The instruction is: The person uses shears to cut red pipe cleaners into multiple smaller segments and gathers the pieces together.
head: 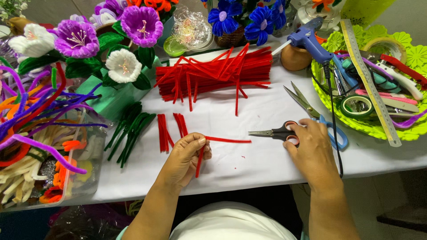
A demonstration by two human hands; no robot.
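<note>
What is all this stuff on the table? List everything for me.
Bent pipe cleaner: one, red, in left hand.
Small scissors: one, black-handled, under right hand.
Large scissors: one, blue-handled, beside them.
Pipe cleaner pile: many, red, table centre.
Cut pieces: several, red, near left hand.
Green stems: bundle, left.
Fabric flowers: several, purple and white, top left.
Glue gun: one, blue, top right.
Tray: one, green, right.
Ruler: one, in tray.
Left hand.
Right hand.

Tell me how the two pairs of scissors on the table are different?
The black-handled scissors lie shut under the right hand; the blue-handled scissors lie open, untouched beside it. The black pair looks shorter, the blue pair longer. Both rest flat on the white table.
</note>
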